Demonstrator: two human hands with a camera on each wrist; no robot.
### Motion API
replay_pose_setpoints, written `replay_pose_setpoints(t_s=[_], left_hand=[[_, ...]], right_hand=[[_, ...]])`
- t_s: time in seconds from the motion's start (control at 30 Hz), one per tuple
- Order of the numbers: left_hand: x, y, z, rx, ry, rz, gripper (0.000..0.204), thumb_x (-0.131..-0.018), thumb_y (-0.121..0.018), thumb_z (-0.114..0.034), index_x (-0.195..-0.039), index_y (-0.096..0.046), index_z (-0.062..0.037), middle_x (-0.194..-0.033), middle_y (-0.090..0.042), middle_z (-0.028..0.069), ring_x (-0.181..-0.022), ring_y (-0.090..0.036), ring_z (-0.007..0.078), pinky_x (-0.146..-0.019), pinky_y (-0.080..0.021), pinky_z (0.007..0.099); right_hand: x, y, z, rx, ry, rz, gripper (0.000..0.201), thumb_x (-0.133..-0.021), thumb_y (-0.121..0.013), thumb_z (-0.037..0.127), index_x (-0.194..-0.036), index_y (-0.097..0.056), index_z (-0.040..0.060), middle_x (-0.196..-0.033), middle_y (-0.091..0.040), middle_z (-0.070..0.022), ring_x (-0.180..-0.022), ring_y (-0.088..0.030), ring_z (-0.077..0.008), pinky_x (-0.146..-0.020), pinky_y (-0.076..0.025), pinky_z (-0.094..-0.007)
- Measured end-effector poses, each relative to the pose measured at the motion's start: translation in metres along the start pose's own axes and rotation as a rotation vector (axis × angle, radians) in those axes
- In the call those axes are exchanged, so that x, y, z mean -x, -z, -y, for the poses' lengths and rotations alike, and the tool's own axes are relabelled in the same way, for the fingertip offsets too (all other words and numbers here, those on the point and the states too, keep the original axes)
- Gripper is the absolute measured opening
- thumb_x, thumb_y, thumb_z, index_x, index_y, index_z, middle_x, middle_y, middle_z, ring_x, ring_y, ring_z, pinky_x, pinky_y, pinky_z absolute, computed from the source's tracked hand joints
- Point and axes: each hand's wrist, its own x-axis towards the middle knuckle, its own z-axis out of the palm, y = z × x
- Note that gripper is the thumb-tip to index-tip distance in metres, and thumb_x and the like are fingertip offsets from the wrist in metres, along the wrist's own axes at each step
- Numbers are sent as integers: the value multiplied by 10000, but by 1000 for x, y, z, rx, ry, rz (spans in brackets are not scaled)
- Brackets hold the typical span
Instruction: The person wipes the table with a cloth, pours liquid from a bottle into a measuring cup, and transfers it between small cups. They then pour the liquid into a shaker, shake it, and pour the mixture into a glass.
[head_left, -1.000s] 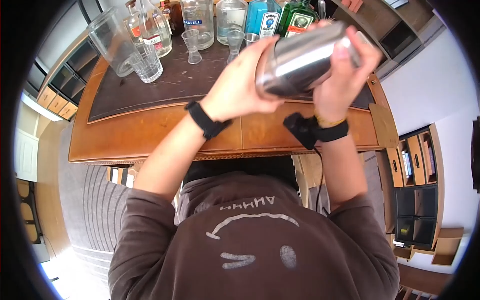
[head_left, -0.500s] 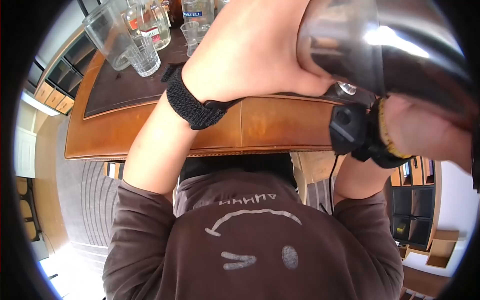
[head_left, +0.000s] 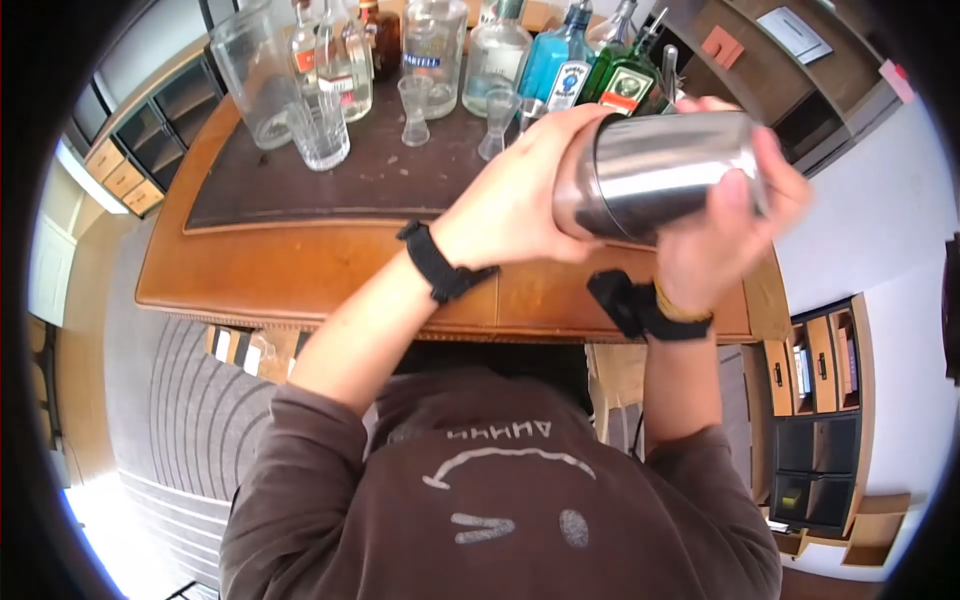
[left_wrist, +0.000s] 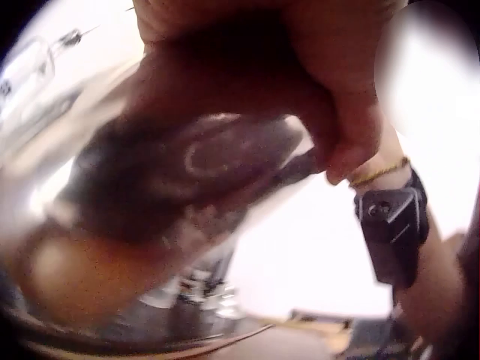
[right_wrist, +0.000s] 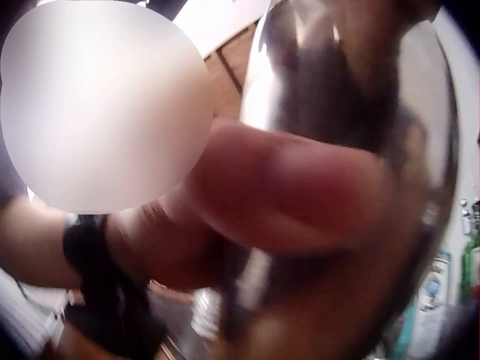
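Observation:
Both hands hold a shiny metal cocktail shaker (head_left: 670,165) up over the table's front part, tilted nearly on its side. My left hand (head_left: 520,195) grips its left end, thumb underneath. At the other end my right hand (head_left: 735,225), blurred, wraps round the metal with its thumb along the near side. In the left wrist view the shaker's dark, mirror-like wall (left_wrist: 225,165) fills the middle. The right wrist view shows a thumb (right_wrist: 300,191) lying across the shaker. The far-side fingers are partly hidden.
A mixing glass (head_left: 250,75), a cut-glass tumbler (head_left: 322,145) and clear jiggers (head_left: 415,125) stand on the dark table top (head_left: 275,190). Several liquor bottles line the back, among them a blue one (head_left: 555,65) and a green one (head_left: 625,85). Shelves (head_left: 820,340) stand at right.
The shaker swung up close to the head camera and right half a second ago, and is now back lower and farther off. Both hands kept their grip and moved with it.

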Motion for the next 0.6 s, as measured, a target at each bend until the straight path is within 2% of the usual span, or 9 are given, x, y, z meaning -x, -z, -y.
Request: replay_pose_setpoints(t_s=[0.03,0.1,0.17,0.3,0.43,0.5,0.53,0.57,0.6], left_hand=[[-7,1,-16,33,-93,-63,979,-523,-830,-126,-1391,-381,-59,-1308,-510,188,-1215,-508,354,-1038,-428,403],[-33,14,-59,-70,-315,-147,964,-494,-812,-95,-1371,-412,-69,-1271,-530,165,-1170,-522,369,-990,-444,416],[-32,11,-55,-69,-359,-112,975,-485,-812,-95,-1374,-412,-75,-1270,-542,152,-1168,-531,357,-998,-444,417],[2,6,1,-116,28,67,964,-517,-837,-147,-1384,-424,-66,-1282,-541,190,-1191,-536,360,-1026,-437,415],[-33,17,-66,-234,-565,-199,962,-530,-873,-218,-1378,-441,-74,-1260,-569,154,-1154,-560,343,-993,-448,431],[-33,23,-30,-142,-334,-35,933,-551,-879,-207,-1361,-441,-62,-1233,-580,161,-1139,-569,334,-966,-467,434],[-21,18,-13,-130,-166,11,932,-549,-881,-210,-1357,-442,-58,-1236,-576,163,-1145,-564,339,-969,-467,437],[-12,14,-2,-119,2,54,931,-548,-883,-214,-1354,-443,-53,-1240,-572,165,-1151,-560,344,-971,-466,440],[-10,3,-10,-166,-118,-32,975,-506,-887,-209,-1358,-438,-56,-1233,-571,175,-1142,-564,366,-971,-473,438]], right_hand=[[-22,-7,27,-228,50,-38,255,-1003,-415,216,-1194,-410,46,-1118,-579,-297,-1010,-617,-339,-866,-541,-458],[-51,3,76,132,-170,-107,462,-996,-350,427,-1104,-492,1,-1118,-582,-283,-1022,-619,-332,-867,-565,-435],[-35,19,56,-93,-122,-69,397,-960,-452,348,-1169,-455,10,-1128,-583,-259,-1017,-621,-322,-864,-552,-444],[25,-12,-2,-257,-125,-230,374,-916,-544,237,-1200,-450,13,-1140,-581,-222,-992,-630,-309,-889,-524,-436],[-14,-4,32,-36,-39,-118,429,-932,-461,370,-1151,-474,1,-1093,-594,-222,-971,-621,-299,-897,-514,-437],[-21,5,53,137,-5,-60,505,-943,-406,458,-1118,-489,-8,-1062,-604,-221,-957,-614,-293,-902,-507,-438],[5,-17,17,-127,-56,-221,493,-882,-592,287,-1239,-483,-35,-1200,-562,-205,-1071,-596,-295,-949,-470,-440],[26,-7,-19,11,-128,-349,475,-891,-568,307,-1199,-504,-47,-1138,-595,-214,-1009,-625,-303,-903,-496,-423],[7,3,7,-49,-157,-190,495,-916,-480,411,-1159,-504,-20,-1155,-577,-216,-1018,-602,-297,-912,-487,-433]])
